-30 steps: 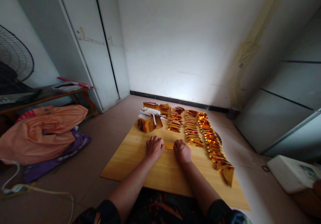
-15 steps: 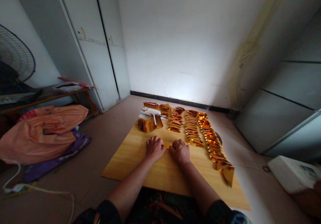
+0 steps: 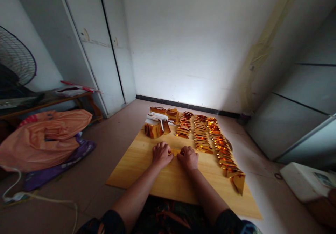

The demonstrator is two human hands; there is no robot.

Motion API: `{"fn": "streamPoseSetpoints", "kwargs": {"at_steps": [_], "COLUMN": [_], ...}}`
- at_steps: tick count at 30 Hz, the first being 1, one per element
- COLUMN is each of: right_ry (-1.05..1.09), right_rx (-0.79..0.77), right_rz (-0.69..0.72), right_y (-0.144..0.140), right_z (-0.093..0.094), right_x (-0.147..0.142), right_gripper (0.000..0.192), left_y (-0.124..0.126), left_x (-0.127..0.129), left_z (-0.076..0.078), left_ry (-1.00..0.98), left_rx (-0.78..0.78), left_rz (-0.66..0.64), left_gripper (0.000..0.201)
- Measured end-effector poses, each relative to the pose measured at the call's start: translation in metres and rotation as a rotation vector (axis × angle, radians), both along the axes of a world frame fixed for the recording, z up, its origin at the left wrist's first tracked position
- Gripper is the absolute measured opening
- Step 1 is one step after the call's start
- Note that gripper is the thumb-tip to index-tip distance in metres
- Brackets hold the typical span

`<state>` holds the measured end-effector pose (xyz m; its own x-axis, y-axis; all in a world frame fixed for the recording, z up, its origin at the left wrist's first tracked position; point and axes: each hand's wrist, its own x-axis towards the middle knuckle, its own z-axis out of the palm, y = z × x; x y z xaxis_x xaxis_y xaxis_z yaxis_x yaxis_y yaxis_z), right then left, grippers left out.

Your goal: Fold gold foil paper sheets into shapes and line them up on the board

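My left hand [image 3: 162, 154] and my right hand [image 3: 188, 157] rest on the wooden board [image 3: 136, 167], fingers curled and thumbs toward each other. Between them lies a small sheet of gold foil paper [image 3: 175, 152], its two ends pinched in my fingers and mostly hidden by them. Right of my right hand run rows of folded gold foil pieces [image 3: 201, 132], the longest row [image 3: 222, 150] reaching toward the board's right edge. Beyond my left hand stands a stack of gold foil sheets [image 3: 153, 130], with white paper strips [image 3: 157, 116] on top.
A salmon-coloured bag [image 3: 49, 136] and a purple bag [image 3: 63, 162] lie on the floor at left, near a white cable [image 3: 49, 199]. A fan [image 3: 17, 57] stands beyond them. The cabinet [image 3: 97, 41] is behind at left; a white box [image 3: 306, 181] sits at far right.
Both hands stay almost in place at the foil sheet. My left fingers have shifted very slightly, and a bit of gold edge shows at them. The rows and stack are unchanged.
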<state>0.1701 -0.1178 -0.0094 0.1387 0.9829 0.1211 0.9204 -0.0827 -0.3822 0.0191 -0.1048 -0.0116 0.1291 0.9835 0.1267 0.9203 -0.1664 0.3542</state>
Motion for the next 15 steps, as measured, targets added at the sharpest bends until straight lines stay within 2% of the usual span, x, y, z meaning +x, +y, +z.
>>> {"fn": "streamPoseSetpoints", "kwargs": {"at_steps": [4, 11, 15], "right_ry": [0.05, 0.165, 0.155], "right_rx": [-0.021, -0.008, 0.015], "right_rz": [0.026, 0.088, 0.106], "right_y": [0.001, 0.005, 0.005], "right_z": [-0.001, -0.01, -0.012], "right_x": [0.008, 0.02, 0.023], "right_gripper": [0.01, 0.022, 0.027], "left_y": [0.0, 0.002, 0.003], "left_x": [-0.002, -0.01, -0.012], "left_z": [0.002, -0.001, -0.001], "left_ry": [-0.003, -0.037, -0.048], "left_rx": [-0.022, -0.041, -0.044], "left_rz": [0.0, -0.044, -0.059], "left_gripper": [0.01, 0.008, 0.012]}}
